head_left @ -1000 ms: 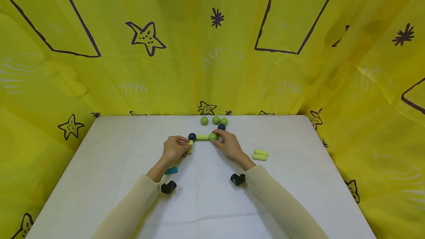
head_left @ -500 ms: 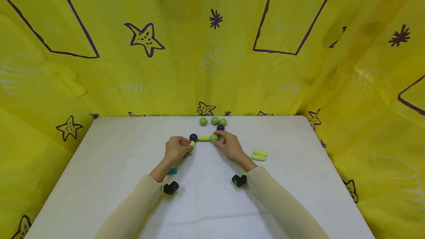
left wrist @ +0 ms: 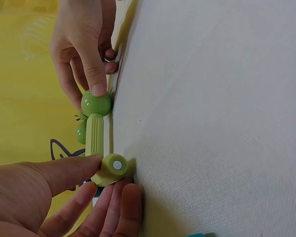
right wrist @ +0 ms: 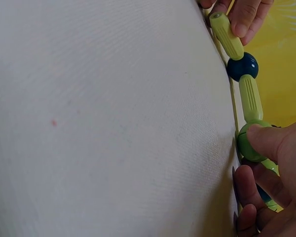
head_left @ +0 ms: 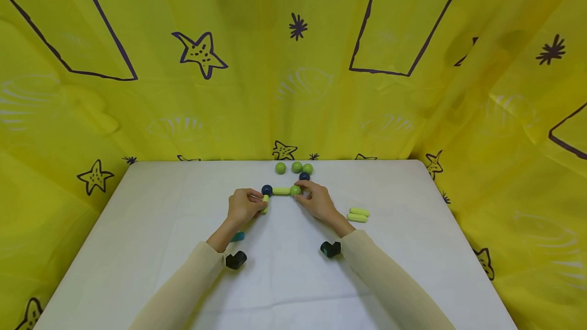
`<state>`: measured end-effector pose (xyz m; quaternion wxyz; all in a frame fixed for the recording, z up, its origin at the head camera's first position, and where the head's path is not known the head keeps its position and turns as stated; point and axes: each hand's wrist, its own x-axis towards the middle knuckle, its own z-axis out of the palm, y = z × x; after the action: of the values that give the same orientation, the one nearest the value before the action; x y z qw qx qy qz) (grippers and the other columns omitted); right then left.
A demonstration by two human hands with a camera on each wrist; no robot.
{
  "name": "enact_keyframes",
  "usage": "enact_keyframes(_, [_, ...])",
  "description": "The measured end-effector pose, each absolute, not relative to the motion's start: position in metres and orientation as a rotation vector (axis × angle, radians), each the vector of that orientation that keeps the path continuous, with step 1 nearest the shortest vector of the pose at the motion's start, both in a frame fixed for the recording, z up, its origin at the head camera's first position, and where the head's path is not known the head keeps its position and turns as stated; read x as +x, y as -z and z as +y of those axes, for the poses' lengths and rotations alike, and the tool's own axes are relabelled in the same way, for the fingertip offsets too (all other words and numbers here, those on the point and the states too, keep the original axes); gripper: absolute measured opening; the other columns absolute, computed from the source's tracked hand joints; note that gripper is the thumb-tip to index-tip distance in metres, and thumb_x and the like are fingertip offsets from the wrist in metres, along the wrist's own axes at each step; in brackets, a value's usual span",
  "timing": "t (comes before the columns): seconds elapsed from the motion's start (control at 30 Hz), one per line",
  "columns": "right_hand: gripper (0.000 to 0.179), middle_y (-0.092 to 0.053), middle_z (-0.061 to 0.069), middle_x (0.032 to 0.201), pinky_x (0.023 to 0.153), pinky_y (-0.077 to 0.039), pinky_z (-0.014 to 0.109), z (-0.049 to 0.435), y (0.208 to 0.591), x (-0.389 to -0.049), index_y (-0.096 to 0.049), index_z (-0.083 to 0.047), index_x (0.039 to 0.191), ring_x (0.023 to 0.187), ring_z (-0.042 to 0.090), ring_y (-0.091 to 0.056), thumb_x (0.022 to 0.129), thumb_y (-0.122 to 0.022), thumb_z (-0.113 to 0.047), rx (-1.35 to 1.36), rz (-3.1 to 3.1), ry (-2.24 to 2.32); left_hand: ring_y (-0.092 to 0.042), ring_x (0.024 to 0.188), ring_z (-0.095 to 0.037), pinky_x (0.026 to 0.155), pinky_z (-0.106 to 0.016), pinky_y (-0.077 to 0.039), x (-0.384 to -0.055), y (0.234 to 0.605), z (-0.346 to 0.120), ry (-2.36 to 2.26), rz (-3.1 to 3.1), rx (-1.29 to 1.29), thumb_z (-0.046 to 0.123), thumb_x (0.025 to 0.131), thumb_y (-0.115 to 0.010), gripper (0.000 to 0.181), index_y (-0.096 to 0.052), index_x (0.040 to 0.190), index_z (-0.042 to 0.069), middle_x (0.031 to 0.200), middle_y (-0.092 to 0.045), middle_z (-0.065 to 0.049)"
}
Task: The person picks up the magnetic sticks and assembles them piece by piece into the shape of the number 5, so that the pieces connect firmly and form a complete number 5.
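Observation:
A dark blue ball [head_left: 267,190] joins two yellow-green magnetic rods at a corner. My left hand [head_left: 242,207] pinches the near rod [right wrist: 228,37] between thumb and fingers; its round end with a pale disc faces the left wrist camera. From the ball, the other rod [head_left: 281,191] runs right to a green ball [head_left: 295,191]. Thumb and fingertips of my right hand [head_left: 317,201] hold that green ball. In the right wrist view, the blue ball [right wrist: 242,67] sits between both rods, and the green ball [right wrist: 251,140] is partly covered by my thumb.
Behind the hands lie several green balls [head_left: 281,168] and a second dark blue ball [head_left: 304,176]. Two loose yellow-green rods [head_left: 357,215] lie to the right. A blue piece [head_left: 238,237] shows beside my left wrist. The white table [head_left: 284,279] ends at a yellow curtain [head_left: 257,90].
Both hands and the joined pieces have shifted slightly to the right since one second ago. Over the last half second they stay almost still, with the same holds.

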<state>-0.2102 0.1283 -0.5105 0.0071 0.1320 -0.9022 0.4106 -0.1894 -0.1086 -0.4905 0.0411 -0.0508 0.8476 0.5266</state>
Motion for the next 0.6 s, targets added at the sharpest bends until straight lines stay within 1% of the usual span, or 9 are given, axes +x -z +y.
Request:
enact_keyframes(0.23, [0.036, -0.072, 0.008, 0.115, 0.065, -0.046, 0.027, 0.131, 0.511, -0.212, -0.069, -0.01, 0.129, 0.071, 0.012, -0.055, 0.094, -0.076, -0.015, 0.412, -2.831, -1.273, -0.069, 0.061, -0.021, 0.056, -0.028, -0.056, -0.191, 0.488, -0.109, -1.559, 2.596, -0.111, 0.003, 0.082, -0.084, 0.019, -0.074, 0.098, -0.003, 0.08, -0.073, -0.009])
enact_keyframes(0.47, [0.038, -0.071, 0.007, 0.117, 0.064, -0.045, 0.027, 0.134, 0.513, -0.212, -0.068, -0.011, 0.13, 0.07, 0.012, -0.054, 0.094, -0.077, -0.016, 0.404, -2.843, -1.292, -0.07, 0.065, -0.023, 0.059, -0.03, -0.057, -0.196, 0.479, -0.113, -1.454, 2.647, -0.005, 0.007, 0.086, -0.082, 0.018, -0.072, 0.098, -0.003, 0.082, -0.075, -0.012])
enact_keyframes(0.6, [0.038, -0.071, 0.007, 0.118, 0.064, -0.045, 0.028, 0.135, 0.515, -0.211, -0.068, -0.011, 0.131, 0.071, 0.012, -0.054, 0.094, -0.077, -0.016, 0.406, -2.841, -1.301, -0.068, 0.074, -0.024, 0.065, -0.033, -0.054, -0.204, 0.475, -0.114, -1.345, 2.769, 0.07, 0.013, 0.088, -0.08, 0.018, -0.073, 0.098, 0.0, 0.084, -0.074, -0.011])
